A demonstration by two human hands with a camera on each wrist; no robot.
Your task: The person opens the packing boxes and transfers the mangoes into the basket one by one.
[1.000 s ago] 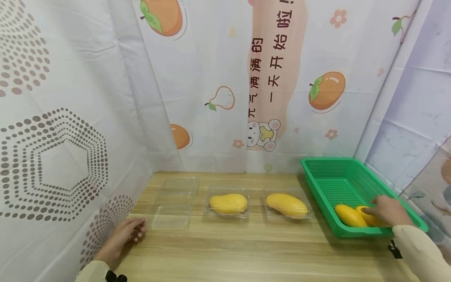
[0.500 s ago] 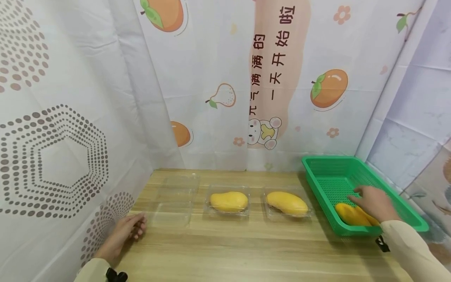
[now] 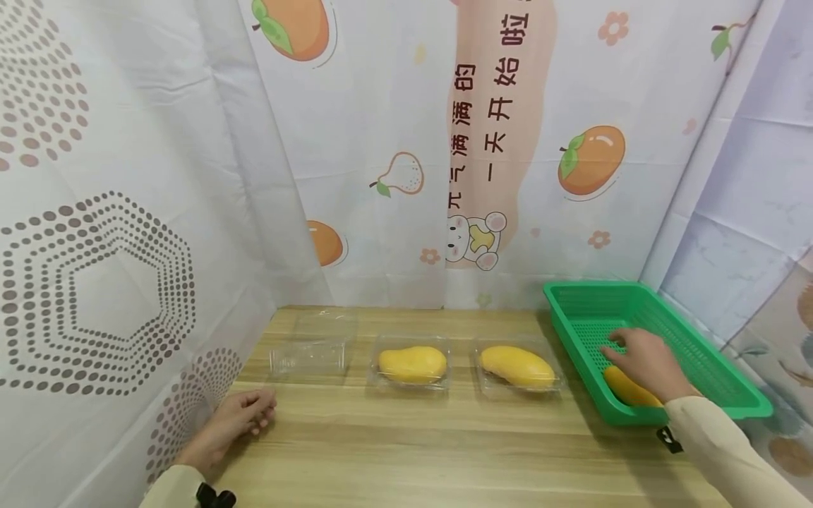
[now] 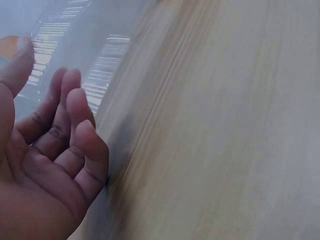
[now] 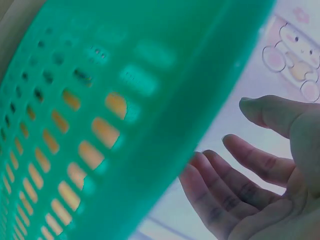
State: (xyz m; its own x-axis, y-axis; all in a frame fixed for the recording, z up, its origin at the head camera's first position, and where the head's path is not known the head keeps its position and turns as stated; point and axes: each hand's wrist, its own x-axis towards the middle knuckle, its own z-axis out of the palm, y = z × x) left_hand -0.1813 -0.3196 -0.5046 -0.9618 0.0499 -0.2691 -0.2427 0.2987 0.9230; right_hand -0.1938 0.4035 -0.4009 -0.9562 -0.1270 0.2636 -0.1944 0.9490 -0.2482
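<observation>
Your right hand (image 3: 648, 363) hangs over the green basket (image 3: 574, 356), fingers loosely spread, gripping nothing; a yellow mango (image 3: 625, 388) lies partly hidden under it, at the near end. Your left hand (image 3: 238, 416), fingers half bent, holding nothing, rests beside the clear plastic clamshell (image 3: 308, 358).

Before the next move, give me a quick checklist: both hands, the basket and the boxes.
1. Right hand empty: ok, open over the green basket.
2. Fruit available: ok, a basket mango shows beside that hand.
3. Right fingers free of the basket rim: cannot tell, they overlap it in the right wrist view.
4. Left clear box ready for fruit: ok, nothing in it.
5. Left hand off that box: cannot tell, close by but contact unclear.
6. Middle mango and right mango each boxed: ok.
</observation>
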